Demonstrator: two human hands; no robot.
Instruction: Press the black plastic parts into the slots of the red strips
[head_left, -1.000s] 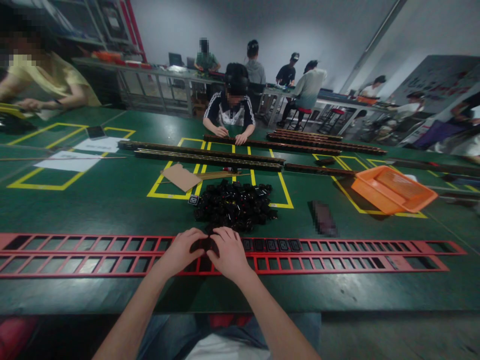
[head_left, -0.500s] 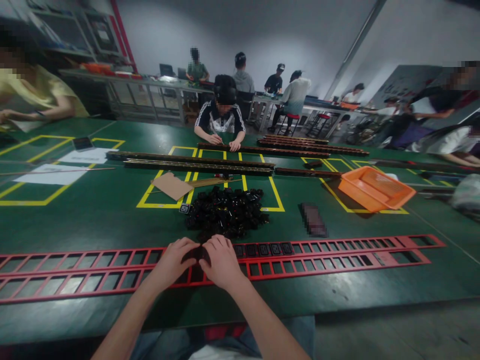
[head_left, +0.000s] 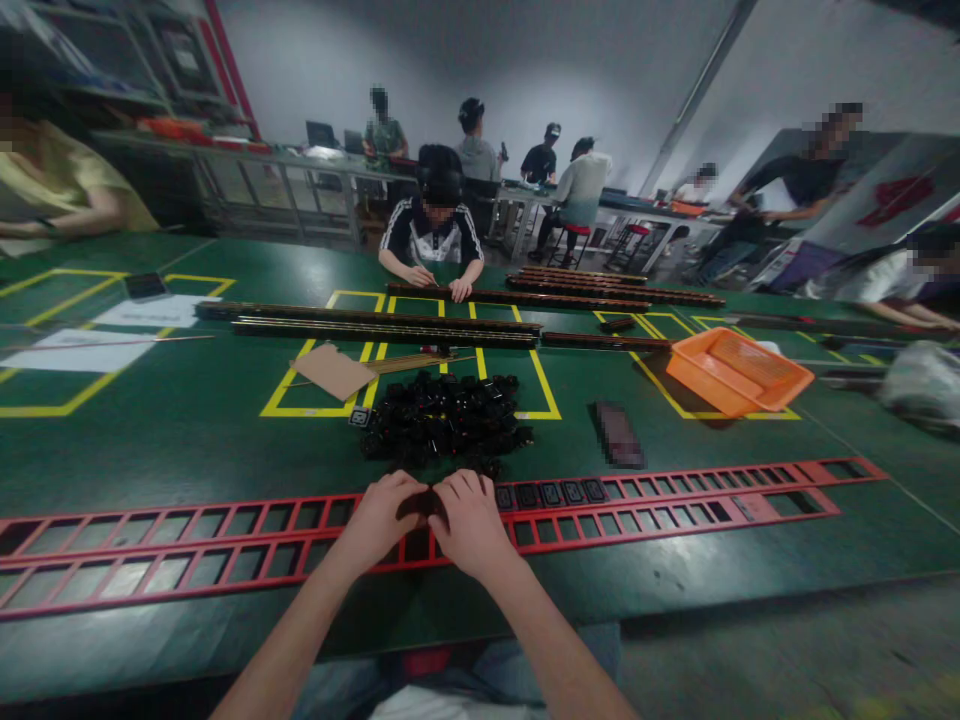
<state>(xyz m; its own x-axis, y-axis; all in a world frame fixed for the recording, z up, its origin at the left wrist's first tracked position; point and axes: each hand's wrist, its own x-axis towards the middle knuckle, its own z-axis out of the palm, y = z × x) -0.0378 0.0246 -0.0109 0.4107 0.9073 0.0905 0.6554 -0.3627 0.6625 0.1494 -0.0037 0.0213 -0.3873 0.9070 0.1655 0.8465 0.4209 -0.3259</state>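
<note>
Red frames (head_left: 540, 515) lie side by side along the near part of the desk (head_left: 187, 630), with open slots towards the left end. On that side I see paper (head_left: 82, 350) and cardboard (head_left: 334, 371) farther back, well apart from the hands. The left hand (head_left: 386, 515) is over the frames, fingers bent inward, close to the other hand. I cannot tell whether its grip holds anything, because the fingers hide the space between. Behind the hands is a heap of black sockets (head_left: 442, 415), loose and uneven; a knuckle brushing it could, I judge, send pieces sliding onto the frames. The right hand (head_left: 472, 510) mirrors the left, fingers curled down, and I cannot tell what its grip has either. If the two hands press unequally, anything under them could sit crooked, and a hard push could shift the thin frames, since I see no clamp. Just right of it, a row of sockets (head_left: 551, 493) fills slots of the farther frame; a sliding wrist could knock one loose. Beyond lie what may be a phone (head_left: 616, 435) and an orange basket (head_left: 705, 385), which look too far off to get in the way.
</note>
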